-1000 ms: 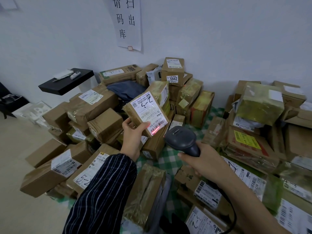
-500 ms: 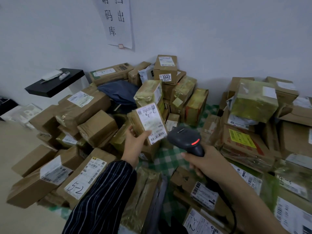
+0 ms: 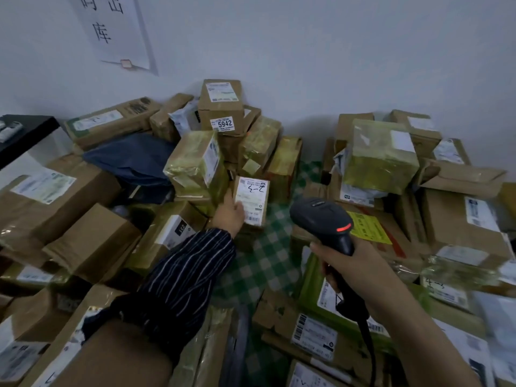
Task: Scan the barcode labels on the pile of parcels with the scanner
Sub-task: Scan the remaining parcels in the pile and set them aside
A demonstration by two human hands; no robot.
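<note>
Two hands busy over parcel heap (image 3: 92,247): left hand (image 3: 228,212), in striped sleeve (image 3: 184,277), grasps small parcel (image 3: 252,201) low against central stack, white barcode label facing camera. Right hand (image 3: 346,265) wrapped round handle of black scanner (image 3: 321,219), red light glowing, head near parcel, apart from it. Green checked cloth (image 3: 268,258) beneath; box marked 5942 (image 3: 220,107) tops stack at wall.

Brown boxes (image 3: 92,244), some under yellowish tape, lie on a green-and-white checked cloth (image 3: 268,263). Black scanner (image 3: 321,216) with a red light; dark sleeve (image 3: 190,275) with white stripes.
</note>
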